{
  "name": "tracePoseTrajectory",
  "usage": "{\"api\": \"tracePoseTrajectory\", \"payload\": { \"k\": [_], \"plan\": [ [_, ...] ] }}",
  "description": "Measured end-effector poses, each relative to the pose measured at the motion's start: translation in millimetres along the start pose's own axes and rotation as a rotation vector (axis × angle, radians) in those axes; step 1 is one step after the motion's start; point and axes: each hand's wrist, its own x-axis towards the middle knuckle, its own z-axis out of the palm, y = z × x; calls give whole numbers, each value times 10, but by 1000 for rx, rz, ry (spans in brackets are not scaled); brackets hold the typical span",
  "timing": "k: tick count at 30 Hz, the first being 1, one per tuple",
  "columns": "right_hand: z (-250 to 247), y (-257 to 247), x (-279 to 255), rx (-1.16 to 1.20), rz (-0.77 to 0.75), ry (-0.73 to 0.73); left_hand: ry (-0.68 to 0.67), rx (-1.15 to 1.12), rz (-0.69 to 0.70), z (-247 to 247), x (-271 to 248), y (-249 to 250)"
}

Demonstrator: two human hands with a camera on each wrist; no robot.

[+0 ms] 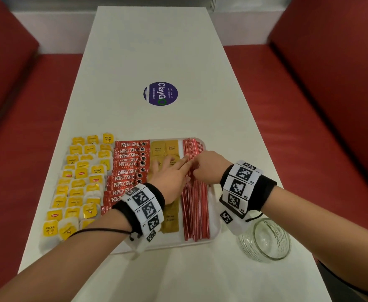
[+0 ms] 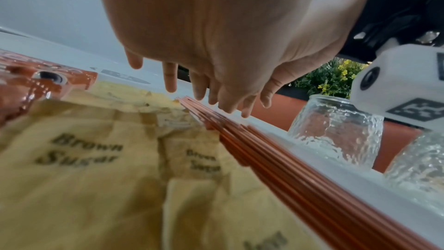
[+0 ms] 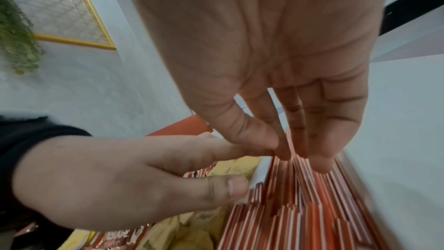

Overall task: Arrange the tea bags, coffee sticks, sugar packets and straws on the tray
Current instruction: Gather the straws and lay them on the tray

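Step in hand: the person tidies the thin red-and-white striped straws (image 1: 195,188), which lie in a long row at the right side of the shallow white plastic tray (image 1: 214,227).
Left hand (image 1: 171,177): fingers straight, spread flat over the brown paper sugar packets (image 1: 170,216), tips touching the row's left edge.
Right hand (image 1: 208,167): fingers bent, tips pressing on the straws; whether it pinches one, cannot tell.
Next move: probably push the straws parallel, gently, so none rolls.
Tray contents: red Nescafe coffee sticks (image 1: 126,171), sugar packets, straws.
Yellow tea bags (image 1: 78,184): in rows left of the coffee sticks; whether the tray reaches under them is not clear.
Clear glass jar (image 1: 265,240): on its side on the white table (image 1: 157,51), empty.
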Motion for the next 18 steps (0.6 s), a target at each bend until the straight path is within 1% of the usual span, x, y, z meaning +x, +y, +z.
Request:
{"api": "tracePoseTrajectory", "payload": {
  "k": [4,8,11,16,18],
  "plan": [
    [20,0,-20,-5,11,-42,13,-27,-8,-10,-12,35],
    [41,11,-65,46,7,33,35,-72,-23,-3,-38,72],
    [99,-29,-130,20,0,-9,19,-75,-46,36,-48,90],
    [62,-60,-215,26,-10,37,7,-96,-93,45,-62,148],
    [67,-59,-231,3,-23,14,44,-153,-116,8,-73,183]
  ]
}}
